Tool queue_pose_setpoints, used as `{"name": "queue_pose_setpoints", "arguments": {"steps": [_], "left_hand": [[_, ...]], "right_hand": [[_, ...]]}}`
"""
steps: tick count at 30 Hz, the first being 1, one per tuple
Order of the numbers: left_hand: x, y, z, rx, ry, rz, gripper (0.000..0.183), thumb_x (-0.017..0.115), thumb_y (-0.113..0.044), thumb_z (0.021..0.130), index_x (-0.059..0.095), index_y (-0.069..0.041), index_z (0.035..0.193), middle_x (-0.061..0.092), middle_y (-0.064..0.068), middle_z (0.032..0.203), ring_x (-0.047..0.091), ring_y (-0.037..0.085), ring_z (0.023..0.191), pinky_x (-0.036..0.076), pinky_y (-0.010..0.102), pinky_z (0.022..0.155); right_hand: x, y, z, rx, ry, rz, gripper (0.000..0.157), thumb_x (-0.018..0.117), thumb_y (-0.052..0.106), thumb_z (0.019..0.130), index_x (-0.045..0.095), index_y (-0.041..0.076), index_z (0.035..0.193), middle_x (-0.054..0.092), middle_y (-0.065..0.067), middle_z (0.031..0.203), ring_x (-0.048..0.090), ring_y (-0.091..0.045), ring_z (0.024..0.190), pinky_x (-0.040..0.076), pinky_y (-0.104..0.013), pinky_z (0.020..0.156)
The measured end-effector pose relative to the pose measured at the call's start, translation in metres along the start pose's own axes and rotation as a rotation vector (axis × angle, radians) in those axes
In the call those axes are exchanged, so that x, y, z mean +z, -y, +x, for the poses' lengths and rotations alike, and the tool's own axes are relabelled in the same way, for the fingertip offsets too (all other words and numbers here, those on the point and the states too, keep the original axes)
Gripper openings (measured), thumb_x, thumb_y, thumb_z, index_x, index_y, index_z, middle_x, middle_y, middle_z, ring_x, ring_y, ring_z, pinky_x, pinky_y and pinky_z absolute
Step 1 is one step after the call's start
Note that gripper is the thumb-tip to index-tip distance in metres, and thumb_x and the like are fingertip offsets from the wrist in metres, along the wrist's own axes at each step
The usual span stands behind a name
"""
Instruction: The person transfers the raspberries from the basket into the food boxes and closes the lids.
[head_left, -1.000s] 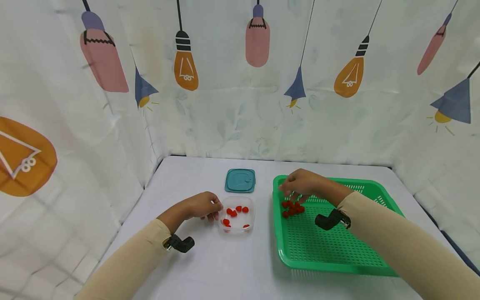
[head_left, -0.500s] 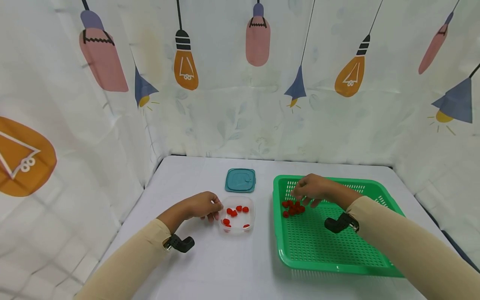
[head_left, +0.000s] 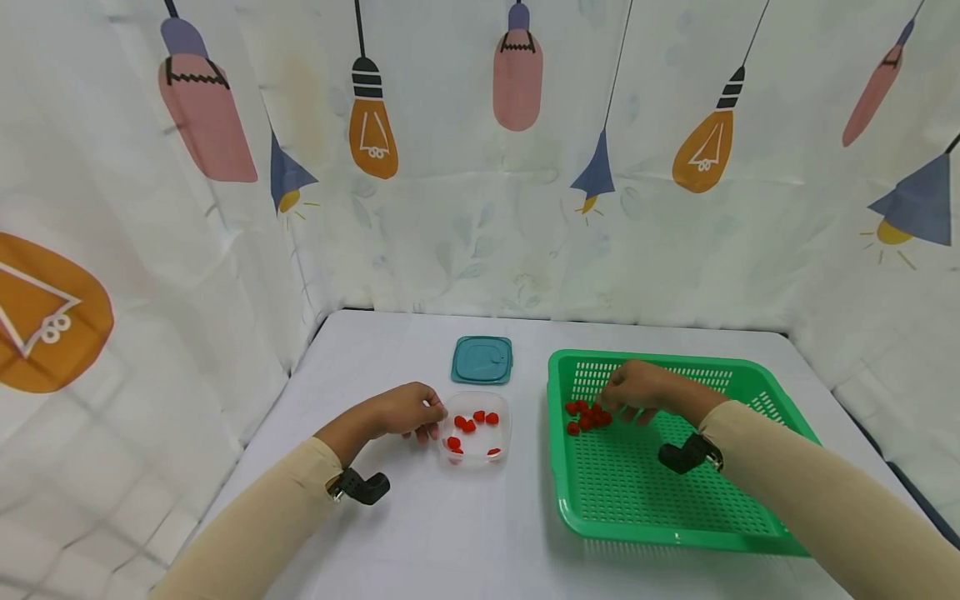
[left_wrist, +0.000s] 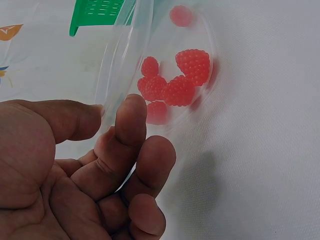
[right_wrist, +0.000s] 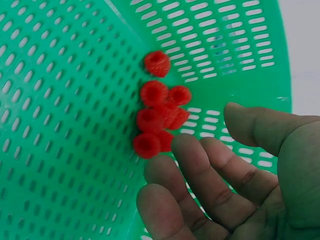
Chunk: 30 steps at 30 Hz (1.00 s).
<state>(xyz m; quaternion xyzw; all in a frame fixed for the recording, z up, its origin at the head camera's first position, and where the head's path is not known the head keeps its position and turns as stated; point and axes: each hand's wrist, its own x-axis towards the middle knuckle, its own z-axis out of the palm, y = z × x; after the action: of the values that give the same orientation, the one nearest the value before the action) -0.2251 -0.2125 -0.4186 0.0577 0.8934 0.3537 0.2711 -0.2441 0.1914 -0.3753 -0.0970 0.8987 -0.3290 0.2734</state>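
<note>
My left hand (head_left: 411, 410) pinches the near-left rim of a small clear plastic container (head_left: 480, 442) between thumb and index finger. Several red raspberries (left_wrist: 192, 66) lie inside it, some seen blurred through its wall. To the right, my right hand (head_left: 637, 390) hovers inside a green perforated basket (head_left: 660, 492), its fingers loosely bent and the thumb apart from them. Nothing is held there. A cluster of raspberries (right_wrist: 154, 93) sits against the basket's left end, close to the fingertips (right_wrist: 187, 147); whether they touch is hard to tell.
Behind the container a teal lid (head_left: 482, 360) lies flat on the white-covered table (head_left: 397, 533). Curtains (head_left: 480, 225) printed with lamps enclose the table at the back and sides. The basket's raised rim stands around the right hand.
My right hand has moved right and a little down, from the basket's left rim to just beside the raspberries. The left hand has stayed at the container.
</note>
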Motion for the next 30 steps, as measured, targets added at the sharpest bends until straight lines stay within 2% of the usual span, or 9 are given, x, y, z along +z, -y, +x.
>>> {"name": "queue_pose_setpoints", "arguments": {"steps": [3,8,13,20,30], "left_hand": [[-0.001,-0.001,0.000,0.000,0.001,0.002,0.015,0.063,-0.023,0.103,0.066,-0.008,0.103,0.069,0.006,0.081,0.062,0.020,0.073,0.048,0.032,0.065],[-0.001,0.000,0.000,0.003,0.003,0.008,0.016,0.062,-0.024,0.103,0.066,-0.009,0.103,0.069,0.006,0.081,0.063,0.020,0.073,0.047,0.031,0.064],[-0.001,0.000,0.001,0.004,0.005,0.003,0.016,0.062,-0.024,0.103,0.066,-0.008,0.103,0.069,0.006,0.081,0.063,0.020,0.073,0.047,0.030,0.063],[-0.001,0.000,0.001,-0.005,0.002,0.003,0.016,0.062,-0.024,0.103,0.066,-0.008,0.104,0.069,0.006,0.082,0.063,0.020,0.073,0.047,0.031,0.064],[0.001,0.003,0.001,-0.001,0.002,-0.003,0.016,0.063,-0.024,0.103,0.066,-0.008,0.104,0.069,0.006,0.081,0.063,0.020,0.073,0.047,0.031,0.064]], "right_hand": [[0.001,-0.004,0.001,0.009,-0.002,-0.006,0.021,0.063,0.019,0.101,0.075,0.002,0.103,0.070,-0.011,0.117,0.068,-0.030,0.089,0.058,-0.045,0.071],[0.001,-0.011,0.001,0.009,-0.005,-0.018,0.023,0.064,0.019,0.100,0.075,0.002,0.110,0.071,-0.011,0.105,0.069,-0.031,0.090,0.058,-0.046,0.071],[0.001,-0.016,0.003,0.006,-0.003,-0.037,0.022,0.065,0.018,0.100,0.074,0.001,0.112,0.070,-0.010,0.102,0.070,-0.029,0.089,0.058,-0.045,0.070],[0.006,-0.021,0.006,-0.007,0.014,-0.044,0.018,0.062,0.013,0.102,0.074,0.001,0.106,0.068,-0.010,0.092,0.063,-0.025,0.074,0.053,-0.040,0.060],[0.009,-0.025,0.008,-0.019,-0.013,-0.086,0.016,0.061,0.011,0.101,0.075,0.003,0.103,0.070,-0.006,0.095,0.067,-0.024,0.076,0.056,-0.041,0.061]]}}
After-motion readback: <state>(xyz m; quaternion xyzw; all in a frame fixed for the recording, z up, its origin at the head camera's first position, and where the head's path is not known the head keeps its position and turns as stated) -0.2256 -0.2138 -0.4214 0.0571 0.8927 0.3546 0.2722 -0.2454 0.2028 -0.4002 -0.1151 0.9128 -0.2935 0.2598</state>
